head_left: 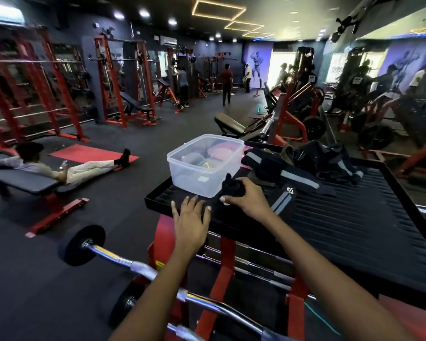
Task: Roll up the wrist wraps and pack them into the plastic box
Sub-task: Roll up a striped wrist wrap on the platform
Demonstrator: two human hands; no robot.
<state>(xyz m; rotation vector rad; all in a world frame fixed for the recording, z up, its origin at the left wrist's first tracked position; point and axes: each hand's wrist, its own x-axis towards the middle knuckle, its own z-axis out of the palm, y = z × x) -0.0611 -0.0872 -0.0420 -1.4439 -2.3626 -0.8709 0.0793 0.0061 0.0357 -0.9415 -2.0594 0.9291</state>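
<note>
The black ribbed metal table (342,232) on red legs fills the lower right of the frame. A chrome curl barbell with black plates (103,252) crosses the lower left, below the table's near edge. A clear rectangular plastic box (204,166), lidless, stands on the table's left corner at centre frame; its contents are blurred. A heap of unrolled black wrist wraps with grey stripes (303,166) lies just right of the box, toward the upper right. One flat black wrap with a grey stripe (282,201) extends right of the hands. The right hand (246,198) has its fingers curled around a partly rolled black wrist wrap (233,187), touching the box's near right corner. The left hand (191,217) lies flat, fingers straight and spread, pressing the table beside the roll.
</note>
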